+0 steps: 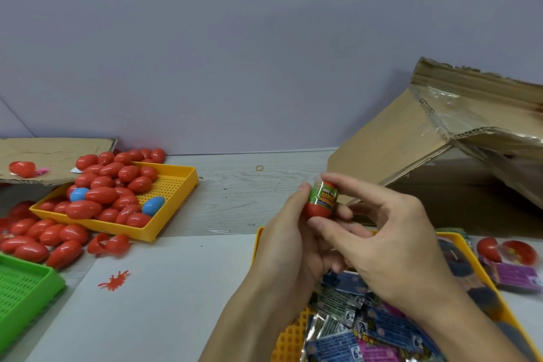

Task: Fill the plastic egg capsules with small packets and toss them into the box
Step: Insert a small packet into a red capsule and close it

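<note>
Fingers (pixel 329 178) of the right hand (pixel 390 244) curl over the top of a rolled green packet (pixel 324 195) that stands in a red egg capsule half (pixel 318 211), the thumb lying below it. The left hand (pixel 285 247) grips that same half from the left side, its fingers wrapped round it, so both hands are clamped on the one capsule above the near edge of the table (pixel 235 194).

Nearest the camera, under the wrists, a yellow tray (pixel 293 332) holds a heap of small packets (pixel 367 326) in blue, silver and pink. At the left edge sits a green perforated tray (pixel 26 291); what it holds I cannot tell. Between them lies a white sheet (pixel 164 288) with a red splat mark (pixel 114 281).

To the right of the packet tray lie an opened red capsule (pixel 505 250) and a purple packet (pixel 514 275).

Farther left, a second yellow tray (pixel 173 182) is heaped with closed red egg capsules (pixel 102 194) and two blue egg capsules (pixel 154 204); more red ones spill onto the table beside it, one of them lying open (pixel 108 244). Behind that tray a flat cardboard piece (pixel 55 153) carries another red capsule (pixel 22 169).

A rubber band (pixel 259 168) lies on the table near the wall. At the far right stands the cardboard box (pixel 396 138), its flaps torn and taped; its inside is hidden.
</note>
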The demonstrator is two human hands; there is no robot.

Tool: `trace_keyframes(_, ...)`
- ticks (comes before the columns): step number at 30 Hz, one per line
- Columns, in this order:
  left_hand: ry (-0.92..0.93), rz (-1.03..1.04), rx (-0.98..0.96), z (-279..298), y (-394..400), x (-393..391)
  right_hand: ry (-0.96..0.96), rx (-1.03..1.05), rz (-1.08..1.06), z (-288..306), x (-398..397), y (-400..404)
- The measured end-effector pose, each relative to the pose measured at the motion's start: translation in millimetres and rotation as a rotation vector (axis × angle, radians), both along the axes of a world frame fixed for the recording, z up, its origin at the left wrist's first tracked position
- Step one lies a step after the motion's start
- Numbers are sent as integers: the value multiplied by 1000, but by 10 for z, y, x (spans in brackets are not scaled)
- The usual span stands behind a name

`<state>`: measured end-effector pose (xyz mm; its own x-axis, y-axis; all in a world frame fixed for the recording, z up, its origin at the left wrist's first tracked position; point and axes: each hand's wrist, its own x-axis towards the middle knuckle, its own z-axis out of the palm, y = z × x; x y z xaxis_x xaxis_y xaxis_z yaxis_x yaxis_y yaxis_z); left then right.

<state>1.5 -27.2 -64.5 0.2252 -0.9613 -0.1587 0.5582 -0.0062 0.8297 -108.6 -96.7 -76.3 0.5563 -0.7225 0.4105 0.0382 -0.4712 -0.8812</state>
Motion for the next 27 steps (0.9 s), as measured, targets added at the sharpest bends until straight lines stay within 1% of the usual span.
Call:
trace_keyframes(1,-37,42,9,-10,-4,-4,1,-8,5,6,2,5)
trace_keyframes(4,-180,229,17,-33,-12,24,90,-167,-50,31,1,7)
trace_keyframes(5,-233,269,4,-41,-13,46,98,-187,-59,37,-2,1)
trace_keyframes(8,-401,278,-8,-36,11,76,124,-226,-64,23,-9,-21)
trace_keyframes(9,-425,270,-4,-24,19,68,130,-227,-67,16,-8,-24)
trace_keyframes(11,-371,249,2,-4,22,40,115,-211,-81,20,-2,-18)
trace_keyframes(14,-94,179,-8,26,16,14,62,-157,-72,49,13,6)
trace_keyframes(16,67,141,-60,47,20,14,-29,-120,-41,68,7,18)
trace_keyframes(18,166,124,-108,64,34,30,-123,-64,-14,81,-21,14)
trace_keyframes(20,253,108,-140,67,52,52,-153,-37,-20,85,-39,1)
trace_keyframes(23,320,103,-166,65,66,74,-164,9,-36,76,-37,-13)
trace_keyframes(25,305,123,-163,65,61,81,-175,32,-45,68,-29,-17)
trace_keyframes(27,246,160,-158,55,47,79,-182,48,-60,64,-31,-17)
